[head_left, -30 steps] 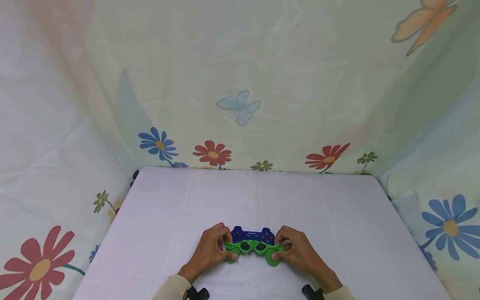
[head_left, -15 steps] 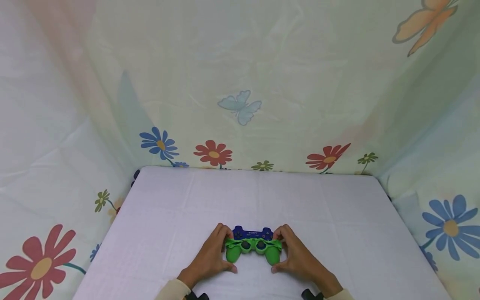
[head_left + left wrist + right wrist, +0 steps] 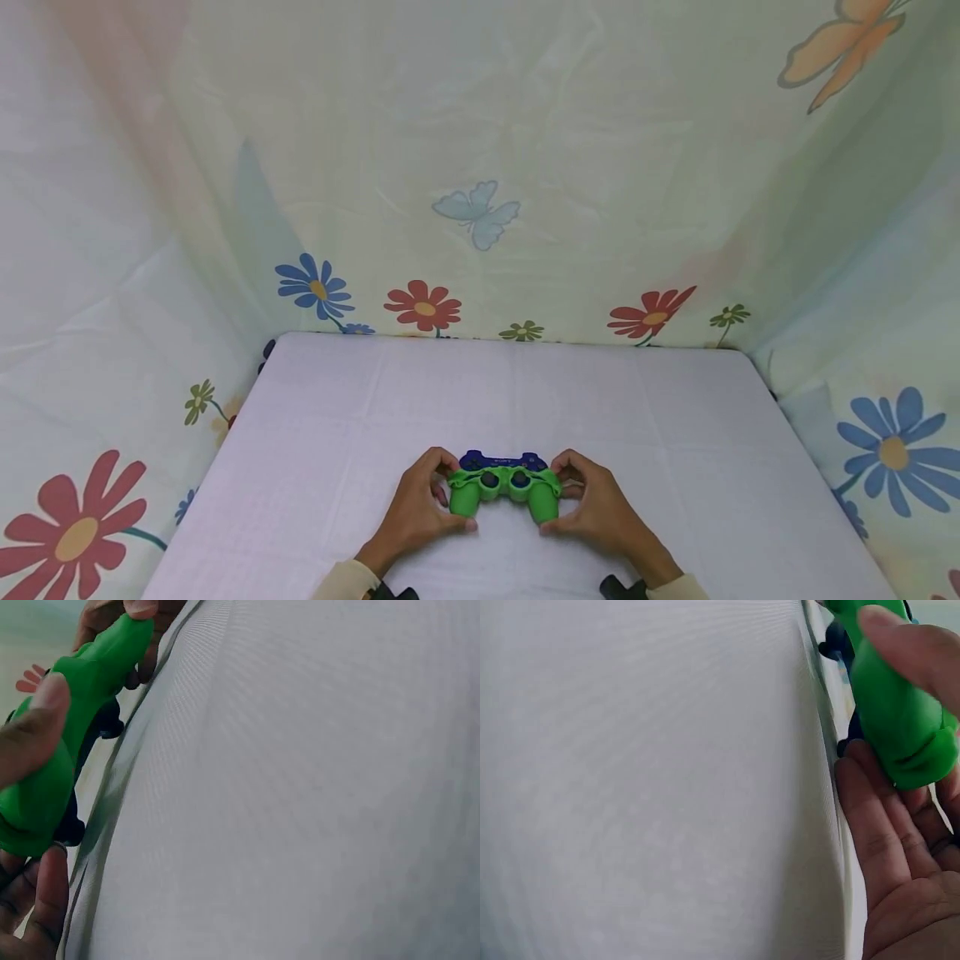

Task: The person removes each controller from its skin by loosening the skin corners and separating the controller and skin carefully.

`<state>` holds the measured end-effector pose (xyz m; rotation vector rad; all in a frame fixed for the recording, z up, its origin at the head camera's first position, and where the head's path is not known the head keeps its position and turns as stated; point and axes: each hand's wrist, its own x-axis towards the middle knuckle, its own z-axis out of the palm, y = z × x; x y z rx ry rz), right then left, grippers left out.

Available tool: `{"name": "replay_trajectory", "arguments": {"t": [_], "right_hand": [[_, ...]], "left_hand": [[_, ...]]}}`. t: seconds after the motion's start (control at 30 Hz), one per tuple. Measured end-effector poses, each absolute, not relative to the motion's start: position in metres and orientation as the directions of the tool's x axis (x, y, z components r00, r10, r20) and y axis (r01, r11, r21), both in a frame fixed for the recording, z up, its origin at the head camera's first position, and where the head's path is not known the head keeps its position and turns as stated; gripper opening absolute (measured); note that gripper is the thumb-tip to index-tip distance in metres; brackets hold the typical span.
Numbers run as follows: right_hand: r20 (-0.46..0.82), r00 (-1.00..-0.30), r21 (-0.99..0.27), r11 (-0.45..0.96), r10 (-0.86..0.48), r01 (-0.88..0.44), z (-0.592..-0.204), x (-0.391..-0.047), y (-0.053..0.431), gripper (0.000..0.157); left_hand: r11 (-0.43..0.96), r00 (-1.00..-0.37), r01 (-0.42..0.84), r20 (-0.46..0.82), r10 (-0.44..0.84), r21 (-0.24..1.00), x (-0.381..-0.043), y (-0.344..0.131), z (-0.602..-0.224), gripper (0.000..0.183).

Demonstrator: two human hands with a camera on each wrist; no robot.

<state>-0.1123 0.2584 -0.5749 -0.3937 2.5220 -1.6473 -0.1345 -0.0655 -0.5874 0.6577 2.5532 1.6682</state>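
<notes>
- A pale cloth backdrop printed with flowers and butterflies closes in the far side and flanks of the work.
- A table under a white cloth stretches before the person, its far edge reaching the backdrop.
- The right hand takes one end of the game controller, thumb on the green handle, the other fingers long and close together at the shoulder end; it pinches the end between them.
- The left hand mirrors it, pinching the opposite end between thumb and fingers.
- The game controller, blue, sits between both hands at the near middle of the table; whether it touches the cloth cannot be told.
- A green cover wraps both handles and rings the thumbsticks. Compared with a second ago, a narrower strip of blue shows above it: the cover is further up or the controller has tipped, and the angle does not settle which. If the former, the fit is advancing, though the top strip remains bare.
- Two dark thumbsticks poke through the cover's round openings.
</notes>
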Motion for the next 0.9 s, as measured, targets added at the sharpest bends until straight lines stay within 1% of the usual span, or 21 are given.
{"name": "replay_trajectory", "arguments": {"t": [0.13,0.23,0.43,0.53,0.63,0.77,0.9], "right_hand": [[0.037,-0.963,-0.946,0.302,-0.267,-0.12,-0.5763,-0.1132,0.2617,0.077],[0.023,-0.962,-0.957,0.274,-0.271,-0.1,-0.5766,-0.1138,0.2626,0.071],[0.025,-0.957,-0.96,0.259,-0.289,-0.103,-0.5796,-0.1135,0.2635,0.06],[0.036,-0.955,-0.963,0.244,-0.296,-0.111,-0.5805,-0.1128,0.2634,0.057],[0.046,-0.953,-0.97,0.215,-0.299,-0.115,-0.5803,-0.1126,0.2622,0.055],[0.03,-0.955,-0.988,0.135,-0.294,-0.073,-0.5791,-0.1127,0.2598,0.057],[0.005,-0.956,-0.993,0.11,-0.295,-0.039,-0.5769,-0.1107,0.2578,0.072]], "left_hand": [[0.3,-0.939,0.211,0.108,0.327,0.93,-0.1337,-0.0657,-0.5841,0.075],[0.286,-0.945,0.161,0.064,0.321,0.944,-0.1339,-0.0656,-0.584,0.071],[0.252,-0.929,0.2,0.102,0.355,0.947,-0.1322,-0.0657,-0.5864,0.062],[0.241,-0.925,0.223,0.127,0.358,0.944,-0.1305,-0.0653,-0.5875,0.06],[0.231,-0.929,0.217,0.128,0.346,0.948,-0.13,-0.0644,-0.5874,0.058],[0.22,-0.94,0.185,0.107,0.325,0.958,-0.1306,-0.0629,-0.5859,0.058],[0.185,-0.957,0.125,0.069,0.283,0.975,-0.1312,-0.0618,-0.5849,0.059]]}}
